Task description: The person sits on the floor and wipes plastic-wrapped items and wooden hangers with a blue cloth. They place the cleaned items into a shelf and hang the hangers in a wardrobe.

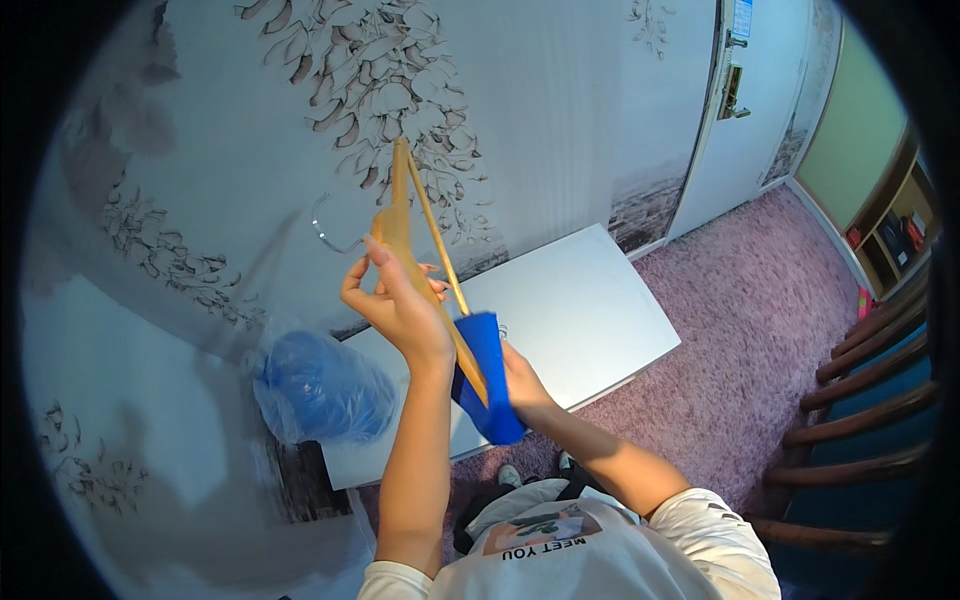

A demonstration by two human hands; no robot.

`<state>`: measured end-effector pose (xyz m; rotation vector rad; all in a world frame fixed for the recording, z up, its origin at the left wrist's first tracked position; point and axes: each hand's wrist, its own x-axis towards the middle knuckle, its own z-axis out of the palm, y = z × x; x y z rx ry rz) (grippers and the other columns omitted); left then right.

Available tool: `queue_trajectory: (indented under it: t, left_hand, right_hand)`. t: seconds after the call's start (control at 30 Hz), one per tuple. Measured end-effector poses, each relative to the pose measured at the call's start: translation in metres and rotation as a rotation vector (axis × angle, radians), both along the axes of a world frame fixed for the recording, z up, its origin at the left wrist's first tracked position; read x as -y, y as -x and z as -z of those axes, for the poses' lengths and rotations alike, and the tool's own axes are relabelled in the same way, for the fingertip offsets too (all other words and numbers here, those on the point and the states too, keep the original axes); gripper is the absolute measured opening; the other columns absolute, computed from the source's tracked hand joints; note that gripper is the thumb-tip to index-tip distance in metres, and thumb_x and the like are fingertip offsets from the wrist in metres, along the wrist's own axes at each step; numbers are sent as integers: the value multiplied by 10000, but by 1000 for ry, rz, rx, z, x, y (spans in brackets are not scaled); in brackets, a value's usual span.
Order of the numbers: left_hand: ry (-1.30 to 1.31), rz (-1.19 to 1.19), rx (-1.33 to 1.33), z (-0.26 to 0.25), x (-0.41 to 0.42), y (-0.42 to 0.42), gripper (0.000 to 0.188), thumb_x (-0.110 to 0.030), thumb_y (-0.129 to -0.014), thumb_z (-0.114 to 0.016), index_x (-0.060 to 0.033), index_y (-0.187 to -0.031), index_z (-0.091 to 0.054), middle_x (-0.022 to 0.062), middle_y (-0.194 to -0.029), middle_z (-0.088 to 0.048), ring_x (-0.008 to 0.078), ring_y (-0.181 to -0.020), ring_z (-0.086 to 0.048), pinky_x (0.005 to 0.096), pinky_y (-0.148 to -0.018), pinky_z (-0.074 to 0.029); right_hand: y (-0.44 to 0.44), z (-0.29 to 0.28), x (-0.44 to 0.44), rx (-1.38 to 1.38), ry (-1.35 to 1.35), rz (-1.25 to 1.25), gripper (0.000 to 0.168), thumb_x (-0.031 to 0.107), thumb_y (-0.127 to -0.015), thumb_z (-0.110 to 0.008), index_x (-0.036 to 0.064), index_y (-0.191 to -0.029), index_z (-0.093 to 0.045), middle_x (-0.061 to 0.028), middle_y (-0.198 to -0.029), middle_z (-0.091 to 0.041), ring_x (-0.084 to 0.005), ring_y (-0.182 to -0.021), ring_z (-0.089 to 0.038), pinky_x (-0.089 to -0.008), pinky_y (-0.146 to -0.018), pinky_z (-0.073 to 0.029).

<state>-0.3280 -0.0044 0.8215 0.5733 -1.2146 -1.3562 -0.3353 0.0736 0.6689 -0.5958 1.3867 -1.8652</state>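
Note:
My left hand (409,311) grips a wooden clothes hanger (401,225) near its middle, where the metal hook (322,231) sticks out to the left. The hanger is held tilted, one end pointing up and away. Over its lower end lies a blue cloth (487,375), with the shoulder and the round crossbar running into it. At the right side of the cloth is my right hand (523,379); its fingers are mostly hidden behind the cloth, which it appears to hold against the hanger.
Below the hands stands a white table (577,300) against a patterned wall. A large blue water bottle in clear plastic (322,386) is at its left end. Pinkish carpet (735,300) covers the floor. Curved wooden slats (862,435) stand at right; a white door (742,127) is at upper right.

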Motion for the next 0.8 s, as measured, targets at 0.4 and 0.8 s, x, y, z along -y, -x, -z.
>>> queue_trajectory:
  t: [0.4, 0.8]
  left_hand:
    - [154, 76, 81, 9, 1, -14, 601, -446, -892, -379, -26, -1284, -202, 24, -710, -451, 67, -508, -374, 188, -445, -353]
    - [236, 18, 124, 32, -19, -8, 751, -254, -865, -505, -119, -1372, 32, 145, -1043, -479, 171, -890, -498, 304, -816, -403]
  right_hand:
    - [73, 27, -41, 472, 477, -158, 427, 283, -854, -498, 86, -1222, -408, -104, -1174, -482, -227, -1047, -485, -340, -922, -378]
    - [14, -128, 7, -259, 471, 208, 489, 335, -855, -523, -22, -1129, -332, -130, -913, -558, -159, -838, -531, -289, -758, -435]
